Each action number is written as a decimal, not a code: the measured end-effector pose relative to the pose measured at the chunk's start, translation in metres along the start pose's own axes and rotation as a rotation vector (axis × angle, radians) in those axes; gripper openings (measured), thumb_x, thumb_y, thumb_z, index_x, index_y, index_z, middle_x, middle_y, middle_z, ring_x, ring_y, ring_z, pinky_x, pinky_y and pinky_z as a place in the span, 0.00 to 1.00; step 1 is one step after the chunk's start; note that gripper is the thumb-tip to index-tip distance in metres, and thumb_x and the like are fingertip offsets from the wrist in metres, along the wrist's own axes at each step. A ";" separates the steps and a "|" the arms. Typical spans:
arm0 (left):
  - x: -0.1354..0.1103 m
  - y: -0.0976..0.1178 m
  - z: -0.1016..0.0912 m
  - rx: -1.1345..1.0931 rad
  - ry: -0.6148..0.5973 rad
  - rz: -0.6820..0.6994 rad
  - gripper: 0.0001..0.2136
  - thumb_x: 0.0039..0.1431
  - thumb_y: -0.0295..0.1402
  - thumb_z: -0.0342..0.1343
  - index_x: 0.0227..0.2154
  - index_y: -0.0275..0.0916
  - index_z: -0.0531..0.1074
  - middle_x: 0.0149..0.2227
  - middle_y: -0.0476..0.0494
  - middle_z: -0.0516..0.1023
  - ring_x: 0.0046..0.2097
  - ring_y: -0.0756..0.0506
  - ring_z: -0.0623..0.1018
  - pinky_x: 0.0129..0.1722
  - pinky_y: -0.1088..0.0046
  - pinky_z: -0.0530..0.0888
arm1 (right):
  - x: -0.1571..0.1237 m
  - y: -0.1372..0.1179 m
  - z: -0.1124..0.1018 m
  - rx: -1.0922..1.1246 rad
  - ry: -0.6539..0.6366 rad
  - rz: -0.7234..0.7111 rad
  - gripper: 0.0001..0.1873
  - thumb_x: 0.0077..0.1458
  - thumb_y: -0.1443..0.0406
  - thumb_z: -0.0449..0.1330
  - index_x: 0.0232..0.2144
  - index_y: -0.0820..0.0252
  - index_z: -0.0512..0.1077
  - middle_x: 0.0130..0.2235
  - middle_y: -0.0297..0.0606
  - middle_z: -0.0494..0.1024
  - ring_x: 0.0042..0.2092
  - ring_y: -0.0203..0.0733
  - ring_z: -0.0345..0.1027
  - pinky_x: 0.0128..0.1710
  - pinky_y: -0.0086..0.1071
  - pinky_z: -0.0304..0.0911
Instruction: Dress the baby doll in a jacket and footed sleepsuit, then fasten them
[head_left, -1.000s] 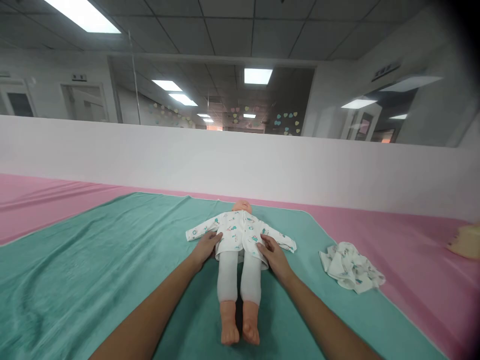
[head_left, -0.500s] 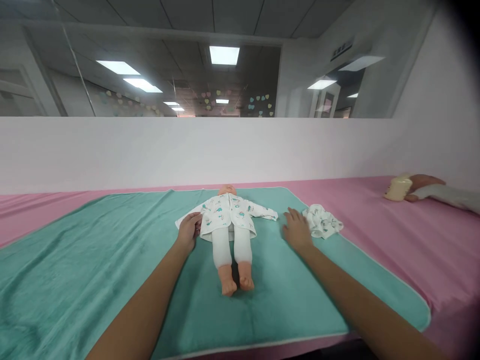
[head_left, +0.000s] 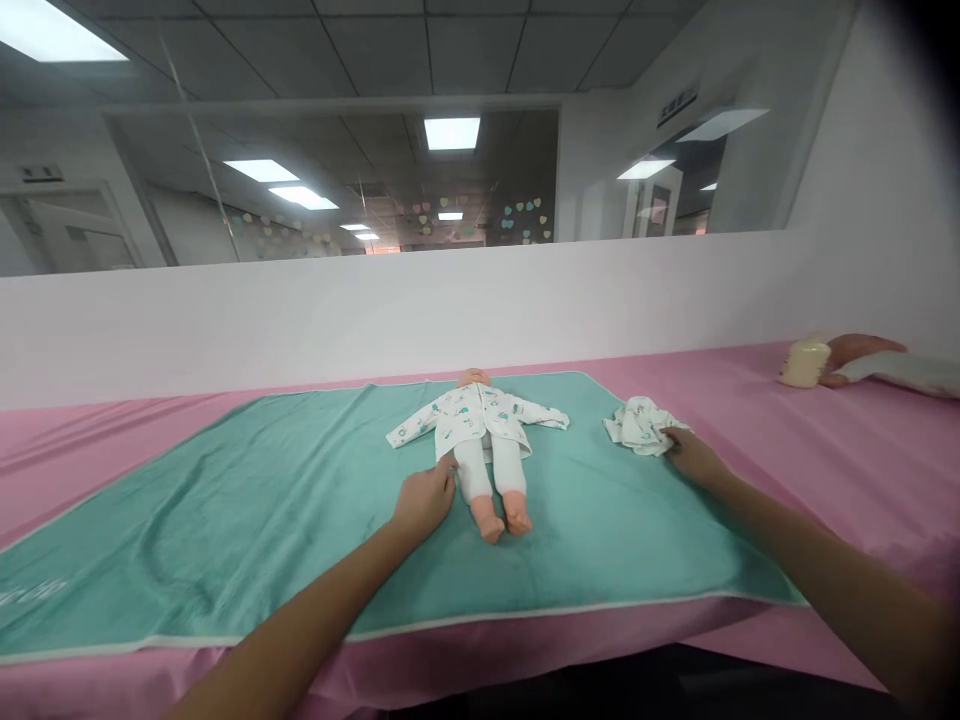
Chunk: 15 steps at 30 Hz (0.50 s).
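Note:
A baby doll (head_left: 508, 470) lies on its back, feet toward me, with white leggings and bare feet. It wears a white printed baby jacket (head_left: 461, 415), both sleeves spread outward. My left hand (head_left: 426, 500) is closed at the jacket's lower left hem, beside the doll's leg; its fingertips seem to pinch the hem. To the right lies a crumpled white printed cloth (head_left: 639, 425), patterned like the jacket; its exact kind does not show. My right hand (head_left: 696, 458) has its fingers closed on the cloth's right edge.
A green blanket (head_left: 300, 500) with a pale border covers much of the pink-sheeted table (head_left: 739, 400). At the far right, a cream pump bottle (head_left: 805, 362) stands by a second doll (head_left: 892, 368). A white wall (head_left: 375, 320) with a window above it rises behind the table.
My left hand has moved from the sleeve down to the jacket's hem. My right hand has gone from the blanket to the cloth's right edge. The left sleeve now lies straighter, and the view has shifted.

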<state>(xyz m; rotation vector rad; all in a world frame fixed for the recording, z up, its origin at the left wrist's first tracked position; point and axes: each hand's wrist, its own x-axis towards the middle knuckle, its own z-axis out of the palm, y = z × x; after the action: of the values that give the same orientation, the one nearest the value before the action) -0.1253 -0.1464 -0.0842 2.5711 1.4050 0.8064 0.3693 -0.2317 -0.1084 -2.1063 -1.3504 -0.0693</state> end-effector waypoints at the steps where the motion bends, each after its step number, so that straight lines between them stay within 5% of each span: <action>1: -0.009 0.002 -0.003 0.017 -0.039 -0.002 0.14 0.57 0.34 0.43 0.44 0.42 0.67 0.24 0.45 0.72 0.28 0.43 0.71 0.30 0.72 0.58 | 0.001 -0.006 -0.003 -0.031 -0.002 0.017 0.23 0.45 0.71 0.51 0.46 0.67 0.68 0.48 0.53 0.69 0.50 0.52 0.62 0.46 0.40 0.57; 7: -0.054 0.011 -0.021 -0.045 -0.200 0.029 0.13 0.55 0.35 0.45 0.41 0.43 0.69 0.26 0.44 0.74 0.29 0.43 0.72 0.32 0.71 0.60 | 0.020 -0.087 -0.027 -0.017 0.053 0.030 0.14 0.52 0.68 0.48 0.35 0.63 0.72 0.39 0.55 0.72 0.43 0.56 0.64 0.38 0.43 0.56; 9: -0.065 0.010 -0.026 -0.087 -0.190 -0.004 0.12 0.55 0.36 0.46 0.40 0.43 0.70 0.24 0.46 0.72 0.28 0.44 0.71 0.30 0.72 0.59 | 0.027 -0.122 -0.040 0.235 0.204 0.005 0.15 0.55 0.64 0.48 0.36 0.65 0.72 0.37 0.56 0.72 0.41 0.54 0.64 0.37 0.42 0.54; 15: -0.067 0.010 -0.037 -0.616 -0.265 -0.179 0.16 0.51 0.44 0.52 0.40 0.40 0.68 0.24 0.50 0.67 0.25 0.49 0.68 0.26 0.74 0.62 | 0.020 -0.232 -0.107 0.630 0.313 -0.202 0.17 0.59 0.63 0.44 0.47 0.66 0.62 0.39 0.46 0.70 0.34 0.34 0.65 0.31 0.30 0.60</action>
<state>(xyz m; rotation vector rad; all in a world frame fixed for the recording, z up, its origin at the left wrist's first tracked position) -0.1655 -0.2119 -0.0762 1.9677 1.0736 0.6984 0.2149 -0.2081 0.0948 -1.3704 -1.1919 -0.0461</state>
